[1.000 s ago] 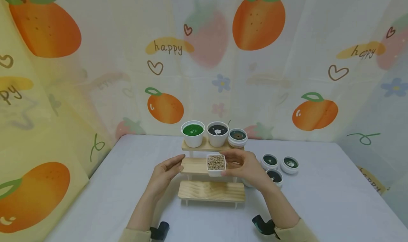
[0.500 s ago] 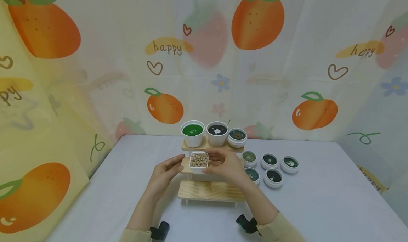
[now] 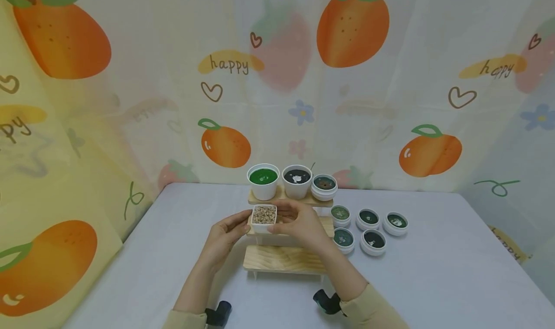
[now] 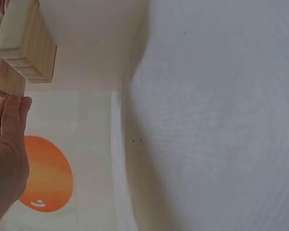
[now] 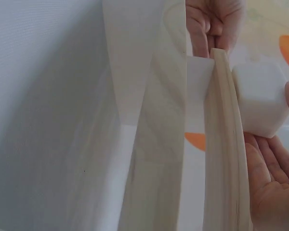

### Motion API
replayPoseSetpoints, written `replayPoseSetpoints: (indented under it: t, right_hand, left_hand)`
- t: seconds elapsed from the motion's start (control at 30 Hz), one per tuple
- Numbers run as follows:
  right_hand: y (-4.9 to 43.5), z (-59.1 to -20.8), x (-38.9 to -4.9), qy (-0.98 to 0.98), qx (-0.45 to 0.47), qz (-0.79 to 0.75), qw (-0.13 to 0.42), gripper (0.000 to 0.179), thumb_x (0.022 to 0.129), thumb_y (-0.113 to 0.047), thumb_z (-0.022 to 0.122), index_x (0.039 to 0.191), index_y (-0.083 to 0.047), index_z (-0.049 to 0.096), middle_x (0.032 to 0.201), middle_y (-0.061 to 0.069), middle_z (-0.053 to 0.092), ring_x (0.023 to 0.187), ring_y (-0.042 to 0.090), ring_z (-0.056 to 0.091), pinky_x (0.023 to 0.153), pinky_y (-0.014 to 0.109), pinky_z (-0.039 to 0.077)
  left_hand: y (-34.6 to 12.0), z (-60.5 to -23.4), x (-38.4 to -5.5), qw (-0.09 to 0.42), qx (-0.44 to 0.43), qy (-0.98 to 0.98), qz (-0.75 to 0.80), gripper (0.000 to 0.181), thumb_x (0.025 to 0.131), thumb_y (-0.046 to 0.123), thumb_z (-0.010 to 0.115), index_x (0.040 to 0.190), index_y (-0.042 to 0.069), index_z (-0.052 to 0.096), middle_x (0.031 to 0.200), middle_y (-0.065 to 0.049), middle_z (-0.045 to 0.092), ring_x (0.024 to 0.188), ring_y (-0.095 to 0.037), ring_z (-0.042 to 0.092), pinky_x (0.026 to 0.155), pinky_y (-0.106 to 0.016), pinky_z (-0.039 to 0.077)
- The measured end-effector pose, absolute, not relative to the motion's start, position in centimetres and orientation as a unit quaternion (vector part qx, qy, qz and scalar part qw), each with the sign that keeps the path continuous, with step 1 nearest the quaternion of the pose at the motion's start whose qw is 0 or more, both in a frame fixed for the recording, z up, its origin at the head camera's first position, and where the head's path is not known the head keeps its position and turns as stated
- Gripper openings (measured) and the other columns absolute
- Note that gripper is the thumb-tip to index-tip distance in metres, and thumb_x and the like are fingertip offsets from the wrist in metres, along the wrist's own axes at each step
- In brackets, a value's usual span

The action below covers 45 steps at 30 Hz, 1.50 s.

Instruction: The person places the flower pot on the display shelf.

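Note:
A small square white cup [image 3: 263,223] filled with tan granules is at the left end of the middle shelf of a three-tier wooden stand [image 3: 286,259]. My right hand [image 3: 299,225] pinches the cup from the right, thumb in front and fingers behind. In the right wrist view the cup [image 5: 260,96] is right against the board [image 5: 226,159]; I cannot tell whether its full weight rests there. My left hand [image 3: 223,237] touches the left end of that shelf with fairly straight fingers [image 4: 10,115].
On the top shelf stand a white cup with green contents [image 3: 263,184], a cup with dark contents [image 3: 297,182] and a low round tub [image 3: 323,188]. Several round tubs [image 3: 373,242] sit on the white table [image 3: 433,271] to the right. A fruit-print cloth [image 3: 360,98] hangs behind.
My right hand has moved the square cup leftward along the middle shelf to its left end, uncovering the tubs at the right. My left hand has stayed at the shelf's end.

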State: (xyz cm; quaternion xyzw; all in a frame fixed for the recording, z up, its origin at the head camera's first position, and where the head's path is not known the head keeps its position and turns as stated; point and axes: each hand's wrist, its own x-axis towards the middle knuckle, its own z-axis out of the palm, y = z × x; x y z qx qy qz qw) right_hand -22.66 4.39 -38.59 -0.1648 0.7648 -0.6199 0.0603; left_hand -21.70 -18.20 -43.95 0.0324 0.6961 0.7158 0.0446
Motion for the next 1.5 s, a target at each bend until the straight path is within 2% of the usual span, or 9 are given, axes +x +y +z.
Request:
replayPoseSetpoints:
  t: [0.3,0.7,0.97,1.17,1.5]
  right_hand:
    - [3.81,-38.85,-22.74,0.77,-0.153,-0.617,0.057,0.053,0.075,-0.011,0.085,0.124,-0.01,0.065,0.118,0.011,0.072,0.108,0.024,0.069,0.091,0.034,0.06]
    - [3.63,-38.94,-22.76,0.769,-0.148,-0.619,0.051,0.053,0.075,-0.012,0.085,0.124,-0.01,0.066,0.119,0.01,0.072,0.111,0.023,0.068,0.102,0.04,0.055]
    - [3.72,-38.94,-22.64,0.762,-0.154,-0.627,0.056,0.056,0.076,-0.01,0.084,0.128,-0.008,0.063,0.122,0.013,0.07,0.113,0.026,0.068,0.101,0.041,0.056]
    - [3.84,-38.93,-22.51,0.757,-0.158,-0.631,0.058,0.057,0.076,-0.009,0.084,0.129,-0.009,0.062,0.123,0.013,0.069,0.114,0.027,0.067,0.103,0.039,0.055]
    - [4.41,-38.81,-22.33,0.765,-0.159,-0.622,0.045,0.06,0.072,-0.014,0.087,0.127,-0.014,0.064,0.125,0.006,0.069,0.116,0.022,0.067,0.104,0.033,0.054]
  left_hand:
    - [-18.13,-43.95,-21.7,0.043,0.023,0.691,0.721,0.049,0.094,0.007,0.063,0.14,-0.003,0.05,0.146,-0.02,0.052,0.115,0.002,0.062,0.099,-0.013,0.05]
    - [-18.14,-43.89,-21.73,0.043,0.023,0.691,0.721,0.049,0.094,0.007,0.063,0.14,-0.003,0.05,0.146,-0.02,0.051,0.115,0.003,0.062,0.099,-0.013,0.05]
    - [-18.1,-43.9,-21.71,0.044,0.021,0.691,0.721,0.049,0.094,0.006,0.063,0.141,-0.003,0.049,0.146,-0.02,0.051,0.114,0.003,0.062,0.099,-0.013,0.05]
    - [-18.06,-43.95,-21.73,0.044,0.021,0.691,0.721,0.048,0.094,0.005,0.062,0.14,-0.003,0.049,0.146,-0.02,0.052,0.114,0.003,0.062,0.099,-0.013,0.05]
    - [-18.01,-43.87,-21.68,0.042,0.023,0.696,0.716,0.049,0.094,0.007,0.063,0.141,-0.003,0.049,0.146,-0.02,0.052,0.114,0.003,0.062,0.099,-0.013,0.05]
